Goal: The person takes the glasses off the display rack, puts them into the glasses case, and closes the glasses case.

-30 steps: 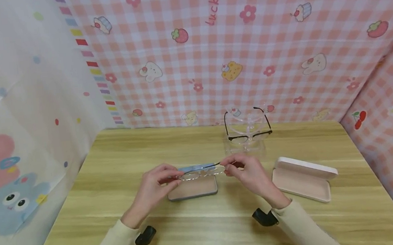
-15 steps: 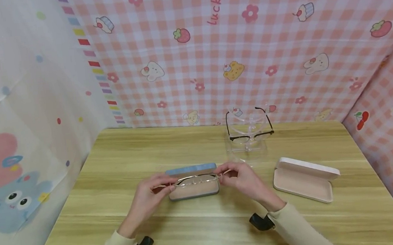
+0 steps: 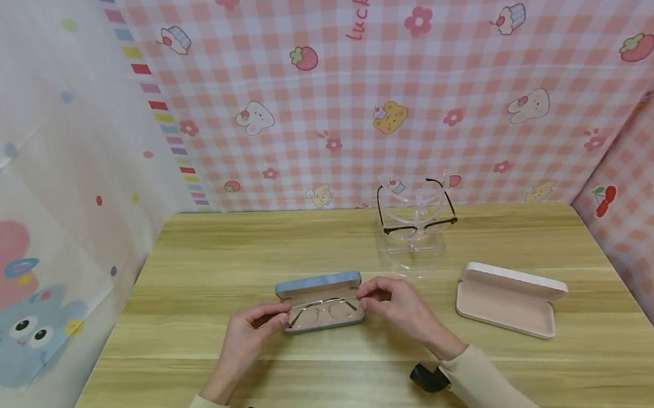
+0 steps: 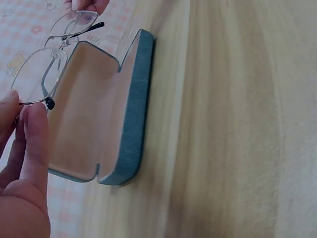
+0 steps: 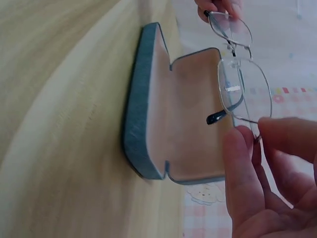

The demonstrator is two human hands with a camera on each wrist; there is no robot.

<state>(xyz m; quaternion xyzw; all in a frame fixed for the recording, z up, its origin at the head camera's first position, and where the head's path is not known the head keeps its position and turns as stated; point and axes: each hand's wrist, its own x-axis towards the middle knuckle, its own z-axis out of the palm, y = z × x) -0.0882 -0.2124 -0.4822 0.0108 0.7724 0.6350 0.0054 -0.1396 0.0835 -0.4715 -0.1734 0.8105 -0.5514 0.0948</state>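
Observation:
Thin metal-framed eyeglasses (image 3: 323, 309) with folded, dark-tipped temples are held over an open blue glasses case (image 3: 318, 283). My left hand (image 3: 248, 335) pinches one end of the frame between thumb and fingers. At the other end, my right hand (image 3: 400, 306) pinches the frame corner the same way. Both wrist views show the clear lenses (image 5: 250, 91) in front of the case's pinkish lining (image 4: 81, 109), which has nothing lying in it. The blue case lies on the wooden table, its lid raised at the back.
To the right lies a second open glasses case (image 3: 505, 305), white outside with a pale pink lining. Behind it to the left, dark half-rim eyeglasses (image 3: 441, 223) rest on a clear display stand (image 3: 412, 247). A pink checked cloth (image 3: 316, 99) hangs along the table's back edge.
Both hands have brought the eyeglasses nearer the body and lower, from over the blue case's lid to over its base. The frame has turned, and its folded temples now show.

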